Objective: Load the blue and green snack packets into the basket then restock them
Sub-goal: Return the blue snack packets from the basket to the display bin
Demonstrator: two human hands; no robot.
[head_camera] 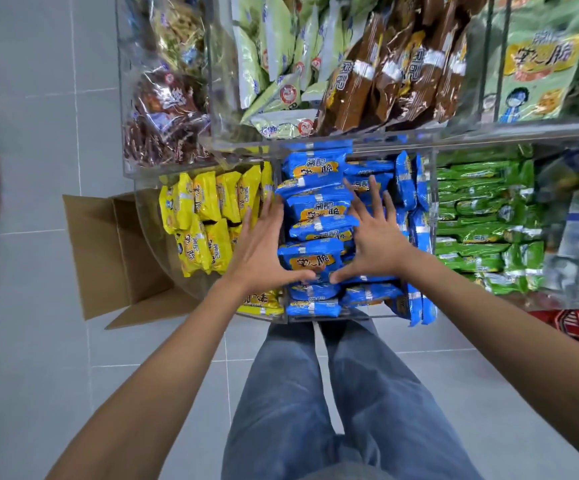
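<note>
Blue snack packets (317, 209), stacked in the middle clear bin (360, 315), flanked by left hand (263, 244) and right hand (372, 237), both flat-fingered, gripping nothing; best pressed inward evenly so the row sits square.

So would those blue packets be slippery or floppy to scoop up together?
Probably slippery: the blue packets have glossy, shiny film. Likely light and puffy rather than floppy, so a loose pile may slide apart; the left hand and right hand bracket it from both sides.
</note>
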